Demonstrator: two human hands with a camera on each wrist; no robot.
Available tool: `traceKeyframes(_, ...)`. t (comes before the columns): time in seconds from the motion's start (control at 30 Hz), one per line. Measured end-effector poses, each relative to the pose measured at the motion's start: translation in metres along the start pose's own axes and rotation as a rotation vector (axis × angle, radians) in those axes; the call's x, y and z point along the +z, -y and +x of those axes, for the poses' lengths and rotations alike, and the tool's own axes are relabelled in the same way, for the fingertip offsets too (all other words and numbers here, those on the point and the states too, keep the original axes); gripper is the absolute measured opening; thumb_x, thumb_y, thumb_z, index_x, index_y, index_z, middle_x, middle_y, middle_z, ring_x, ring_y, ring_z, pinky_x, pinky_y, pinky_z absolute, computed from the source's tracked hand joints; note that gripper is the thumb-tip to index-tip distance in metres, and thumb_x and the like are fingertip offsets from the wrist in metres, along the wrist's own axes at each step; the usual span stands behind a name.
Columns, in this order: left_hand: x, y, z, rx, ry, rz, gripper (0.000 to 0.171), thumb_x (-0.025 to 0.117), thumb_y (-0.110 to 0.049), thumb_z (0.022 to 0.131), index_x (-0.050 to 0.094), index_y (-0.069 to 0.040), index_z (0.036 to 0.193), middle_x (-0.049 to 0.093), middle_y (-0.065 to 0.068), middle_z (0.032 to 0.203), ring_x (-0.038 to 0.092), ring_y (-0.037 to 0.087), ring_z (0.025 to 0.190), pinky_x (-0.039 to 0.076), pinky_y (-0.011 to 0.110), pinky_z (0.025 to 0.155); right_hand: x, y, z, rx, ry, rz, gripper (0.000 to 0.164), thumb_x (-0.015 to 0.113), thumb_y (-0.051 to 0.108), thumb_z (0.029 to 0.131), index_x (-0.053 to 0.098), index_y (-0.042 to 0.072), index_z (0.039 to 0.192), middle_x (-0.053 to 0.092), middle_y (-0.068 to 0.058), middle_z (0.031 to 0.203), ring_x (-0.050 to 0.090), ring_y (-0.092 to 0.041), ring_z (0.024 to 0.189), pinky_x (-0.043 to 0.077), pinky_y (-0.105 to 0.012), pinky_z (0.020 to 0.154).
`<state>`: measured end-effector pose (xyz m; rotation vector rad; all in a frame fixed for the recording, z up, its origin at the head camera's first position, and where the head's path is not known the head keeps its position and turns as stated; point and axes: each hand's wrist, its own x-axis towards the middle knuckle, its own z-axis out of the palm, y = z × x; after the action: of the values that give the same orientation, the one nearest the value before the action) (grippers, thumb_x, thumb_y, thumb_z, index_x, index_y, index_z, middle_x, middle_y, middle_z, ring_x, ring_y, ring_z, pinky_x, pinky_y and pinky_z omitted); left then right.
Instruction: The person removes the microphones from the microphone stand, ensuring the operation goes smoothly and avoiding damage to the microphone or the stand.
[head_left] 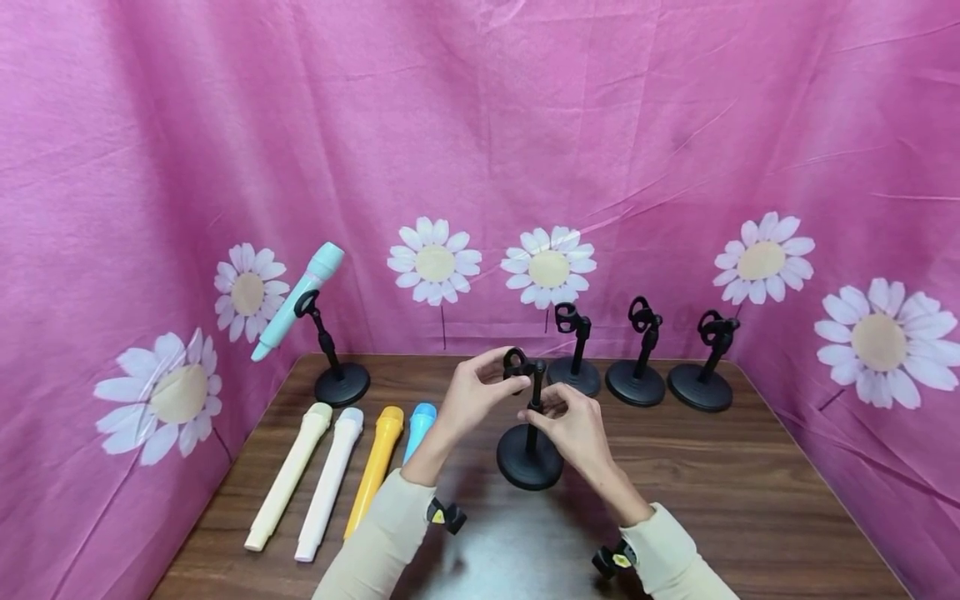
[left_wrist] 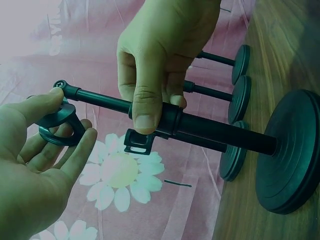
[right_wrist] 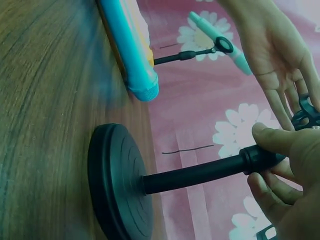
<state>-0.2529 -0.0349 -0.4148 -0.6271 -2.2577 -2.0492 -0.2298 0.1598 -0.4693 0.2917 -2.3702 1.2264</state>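
A black stand (head_left: 532, 440) stands upright between the two hands near the middle of the wooden table (head_left: 697, 508), its round base lowermost. The left hand (head_left: 474, 393) pinches the ring-shaped clip (head_left: 514, 363) at the top between thumb and fingers; the right hand (head_left: 576, 423) grips the collar (right_wrist: 254, 159) partway up the pole, thumb on one side and fingers on the other. Both forearms, in cream sleeves (head_left: 386, 533), reach in from the near side, each bearing a small black wrist camera (head_left: 450, 517). At the far left, a second stand (head_left: 342, 385) carries a mint microphone (head_left: 282, 322), which sits tilted in its clip with the head end raised toward the right. Nearer, four microphones lie side by side, heads toward the far side: from left to right, cream (head_left: 290, 477), white (head_left: 330, 483), orange (head_left: 377, 458) and blue (head_left: 422, 423). The left forearm crosses in front of the blue one, hiding most of its length, and also overlaps part of the orange one. At the far right, three bare stands form a row: the left one (head_left: 576, 377) just behind the right hand, then the middle one (head_left: 636, 383) and the right one (head_left: 701, 387). Behind the table hangs a pink cloth (head_left: 487, 125) printed with white daisies (head_left: 433, 263).
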Motion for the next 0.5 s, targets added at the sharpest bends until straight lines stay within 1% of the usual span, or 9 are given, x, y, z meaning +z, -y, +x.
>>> traceKeyframes(0.1, -0.0001, -0.0004, 0.0013, 0.005, 0.009, 0.001, 0.041, 0.084, -0.020, 0.094, 0.074, -0.017, 0.134, 0.078, 0.008, 0.122, 0.074, 0.023, 0.117, 0.060, 0.044, 0.102, 0.0001, 0.0011, -0.0007, -0.012, -0.027, 0.003, 0.027, 0.099, 0.019, 0.075, 0.078, 0.013, 0.090, 0.077, 0.001, 0.080, 0.071, -0.008, 0.069, 0.057, -0.022, 0.065)
traceKeyframes(0.23, -0.0005, 0.0001, 0.0016, 0.012, 0.019, -0.001, 0.041, 0.084, -0.019, 0.094, 0.073, -0.014, 0.134, 0.078, 0.010, 0.120, 0.075, 0.023, 0.115, 0.061, 0.040, 0.098, 0.0010, 0.0007, -0.0010, -0.030, -0.042, 0.027, 0.025, 0.098, 0.016, 0.075, 0.079, 0.012, 0.089, 0.078, 0.001, 0.079, 0.072, -0.007, 0.068, 0.058, -0.022, 0.064)
traceKeyframes(0.37, -0.0011, 0.0005, 0.0012, 0.012, 0.028, -0.011, 0.039, 0.084, -0.019, 0.094, 0.074, -0.015, 0.131, 0.078, 0.009, 0.119, 0.075, 0.021, 0.114, 0.062, 0.036, 0.095, 0.0026, -0.0020, -0.0013, -0.030, -0.031, 0.050, 0.023, 0.098, 0.014, 0.076, 0.080, 0.012, 0.091, 0.078, 0.001, 0.081, 0.072, -0.006, 0.071, 0.059, -0.021, 0.066)
traceKeyframes(0.5, -0.0021, -0.0001, 0.0012, 0.012, 0.041, -0.029, 0.038, 0.084, -0.018, 0.094, 0.074, -0.016, 0.131, 0.078, 0.010, 0.119, 0.076, 0.022, 0.111, 0.063, 0.036, 0.093, 0.0008, -0.0025, -0.0012, -0.013, 0.009, 0.087, 0.024, 0.097, 0.013, 0.077, 0.082, 0.013, 0.096, 0.080, 0.001, 0.086, 0.075, -0.009, 0.078, 0.060, -0.023, 0.070)
